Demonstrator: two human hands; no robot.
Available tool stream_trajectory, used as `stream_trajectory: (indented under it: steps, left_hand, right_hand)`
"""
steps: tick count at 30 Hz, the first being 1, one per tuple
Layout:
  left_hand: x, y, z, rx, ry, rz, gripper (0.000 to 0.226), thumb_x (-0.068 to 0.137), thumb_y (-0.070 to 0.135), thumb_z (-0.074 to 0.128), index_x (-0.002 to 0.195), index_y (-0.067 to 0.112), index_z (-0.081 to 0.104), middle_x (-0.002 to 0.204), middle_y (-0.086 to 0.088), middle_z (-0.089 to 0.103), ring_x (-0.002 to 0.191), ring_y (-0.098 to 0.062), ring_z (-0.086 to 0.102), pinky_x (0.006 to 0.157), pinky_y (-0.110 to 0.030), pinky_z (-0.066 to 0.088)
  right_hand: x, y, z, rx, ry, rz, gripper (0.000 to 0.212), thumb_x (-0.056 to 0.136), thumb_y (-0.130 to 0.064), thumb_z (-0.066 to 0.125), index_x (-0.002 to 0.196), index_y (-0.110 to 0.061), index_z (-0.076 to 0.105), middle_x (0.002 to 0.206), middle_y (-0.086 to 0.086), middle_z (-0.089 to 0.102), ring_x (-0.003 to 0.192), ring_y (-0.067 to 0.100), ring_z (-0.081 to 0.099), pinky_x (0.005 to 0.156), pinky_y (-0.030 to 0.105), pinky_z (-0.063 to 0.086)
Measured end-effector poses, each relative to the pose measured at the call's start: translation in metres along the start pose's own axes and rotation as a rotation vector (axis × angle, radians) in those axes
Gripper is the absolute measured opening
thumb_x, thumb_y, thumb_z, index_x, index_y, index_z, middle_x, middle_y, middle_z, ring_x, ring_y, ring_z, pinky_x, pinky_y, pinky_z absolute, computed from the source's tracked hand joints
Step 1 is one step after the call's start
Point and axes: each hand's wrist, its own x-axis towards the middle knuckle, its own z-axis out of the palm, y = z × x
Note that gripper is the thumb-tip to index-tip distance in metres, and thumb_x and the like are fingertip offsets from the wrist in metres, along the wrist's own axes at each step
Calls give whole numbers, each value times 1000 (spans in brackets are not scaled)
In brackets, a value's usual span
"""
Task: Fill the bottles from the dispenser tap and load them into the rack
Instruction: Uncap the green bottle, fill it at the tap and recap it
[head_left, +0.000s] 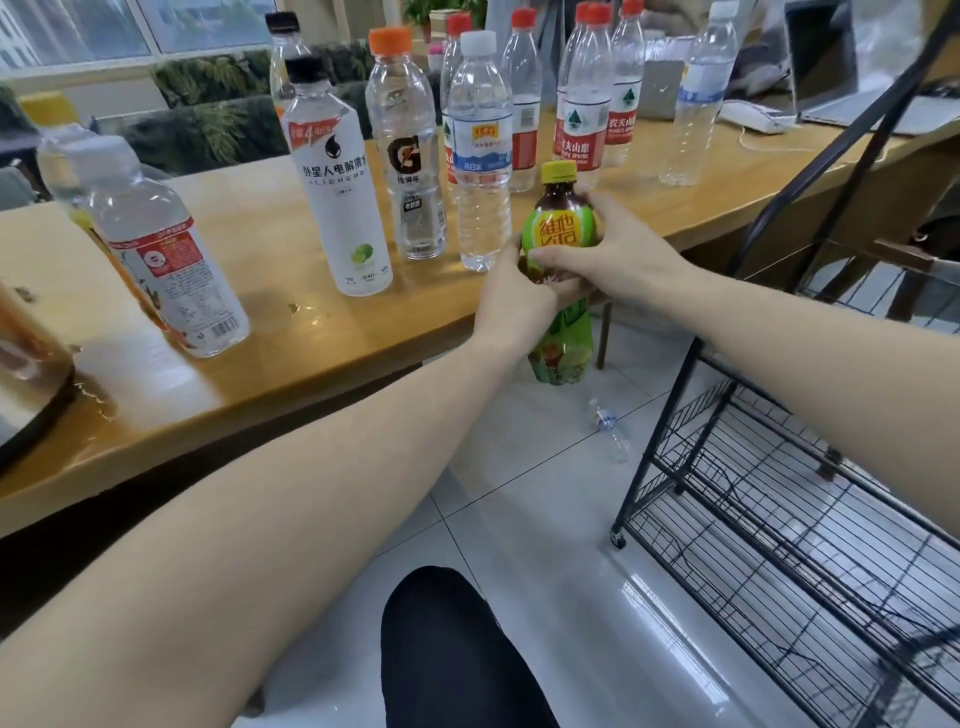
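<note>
A green-labelled bottle (563, 228) with a yellow cap and dark liquid is held in the air just off the wooden table's (260, 332) front edge. My left hand (511, 291) grips its middle from the left. My right hand (602, 249) wraps its upper body from the right. Several clear capped bottles stand on the table, among them a white-labelled one (340, 192), an orange-capped one (410, 150) and a white-capped one (480, 156). The black wire rack (769, 467) stands on the floor at the right with bare shelves.
A large bottle (156, 249) stands at the table's left by a dark-edged tray (31, 415). Water is spilled on the table there. A small clear bottle (610, 431) lies on the tiled floor. A laptop (852, 78) sits at the far right. My knee (447, 649) is below.
</note>
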Motion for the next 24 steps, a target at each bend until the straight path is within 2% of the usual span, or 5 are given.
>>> stream_trajectory:
  steps: [4,10,14,19,24]
  left_hand:
    - [1,3,-3,108,-20,6,97,73,35,88,152,23,33,142,-1,48,126,-20,53,103,-41,50]
    - [-12,-18,-12,85,25,77,35,83,44,76,96,19,55,86,6,55,78,-11,51,75,-30,43]
    - [-10,-35,-16,263,-134,-26,29,94,37,64,76,18,52,69,5,49,65,-11,42,61,-28,35]
    - [0,-44,-21,408,-298,-177,18,94,32,61,85,18,56,74,2,54,64,-14,44,54,-24,34]
    - [10,-45,-19,442,-345,-221,18,96,32,60,84,20,55,75,3,58,61,-11,46,52,-23,35]
  right_hand:
    - [16,-6,-19,92,62,137,56,78,-47,78,125,-32,52,109,-6,67,95,16,68,72,42,62]
    - [40,-17,-37,157,148,175,50,77,-43,78,120,-26,60,101,-3,70,84,17,70,54,32,55]
    - [59,-24,-44,222,176,192,55,81,-41,76,127,-22,51,104,-1,68,82,19,71,50,31,57]
    - [80,-30,-44,305,244,178,48,86,-33,73,120,-28,40,101,-3,63,81,16,68,56,33,57]
    - [100,-23,-37,302,247,68,62,81,-24,79,129,-30,39,109,-5,63,97,15,65,81,43,57]
